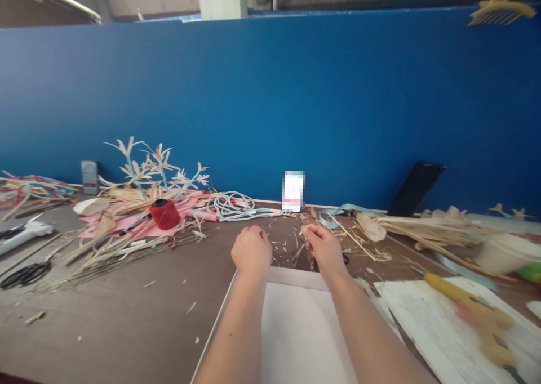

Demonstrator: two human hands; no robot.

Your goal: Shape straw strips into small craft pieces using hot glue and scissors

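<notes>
My left hand (252,251) is closed in a fist over the far edge of a white board (296,327) lying on the brown table (127,316). Nothing shows in its fingers. My right hand (323,248) is beside it, a little to the right, with its fingertips pinched on a small pale straw piece (305,230). Both forearms stretch forward over the board. Straw scraps (291,249) litter the table between and beyond the hands. A dark tool, probably scissors (345,258), lies partly hidden behind my right hand.
To the left are a red thread spool (164,214), straw flowers (154,167), a light blue cord coil (232,205), black scissors (25,274) and a white tool (25,233). On the right lie a straw bundle (426,229), papers (439,316), a yellow glue gun (477,313) and a white cup (505,253). A blue partition (270,102) closes the back.
</notes>
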